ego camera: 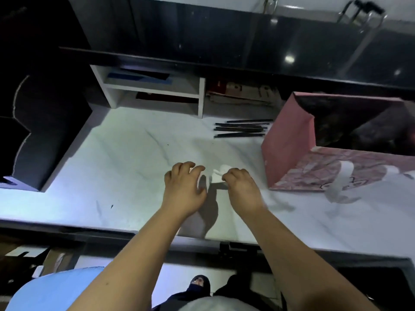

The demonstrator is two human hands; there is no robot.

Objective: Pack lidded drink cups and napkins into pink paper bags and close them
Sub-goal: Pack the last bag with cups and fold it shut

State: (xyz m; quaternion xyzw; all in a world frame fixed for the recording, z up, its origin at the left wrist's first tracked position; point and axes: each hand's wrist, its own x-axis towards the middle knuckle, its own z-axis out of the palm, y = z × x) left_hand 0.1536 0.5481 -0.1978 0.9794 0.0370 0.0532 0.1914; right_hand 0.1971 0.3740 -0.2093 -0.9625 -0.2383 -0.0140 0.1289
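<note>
Ok, your R hand (240, 184) is curled tight, thumb + fingertips pinching a crumpled white napkin (218, 175). The napkin sticks out past the knuckles twd your L hand (184, 184), low over the white counter (112, 167). L hand is just beside it, palm down, fingers spread and bent claw-like, nothing visibly held. Can't tell if the tips touch the counter.

Counts: 2 hands, 1 napkin, 1 pink bag (289, 144), 1 bunch of black straws (241, 129). Several straws, exact no. too blurred.

The bag sits to the right of the R hand, near but apart, mouth open. Its inside is dark, contents unreadable. A white ribbon handle (342, 178) drapes down the bag's front onto the counter. Straws lie flat beyond the R hand, next to the bag's left wall.

Both forearms are bare, reaching fwd, wrists abt level, converging on the napkin.
</note>
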